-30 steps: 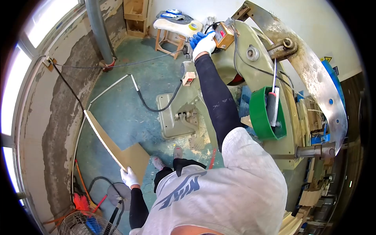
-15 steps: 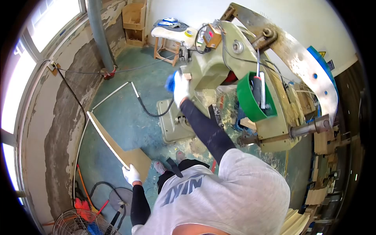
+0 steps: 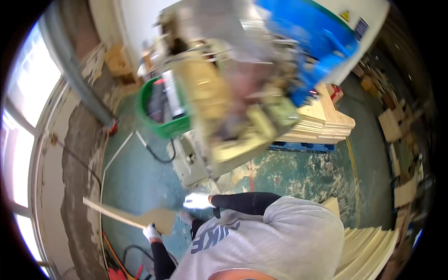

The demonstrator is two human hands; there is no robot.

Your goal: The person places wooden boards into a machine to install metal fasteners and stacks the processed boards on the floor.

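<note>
My left hand [image 3: 151, 232], in a white glove, grips the edge of a flat, bent-shaped wooden board [image 3: 161, 218], held out to the left above the floor. The board's long narrow arm points toward the wall. My right hand [image 3: 198, 201], also white-gloved, is in front of my waist, apart from the board. Its fingers stretch to the left, and I see nothing held in them. Just beyond it stands the base of a large pale-green machine [image 3: 252, 151], whose upper part is smeared by motion. A green bin [image 3: 175, 128] with tools in it hangs on the machine's left side.
Stacked light wooden boards [image 3: 310, 126] lie on a blue pallet [image 3: 303, 146] beyond the machine. More board pieces [image 3: 368, 252] are stacked at my lower right. A grey pipe [image 3: 79, 74] runs down the left wall, and a black hose [image 3: 161, 158] lies on the floor.
The view has swung to the right, bringing the board stacks into sight. My right hand has come back from beside the machine to my waist. My left hand still holds the board.
</note>
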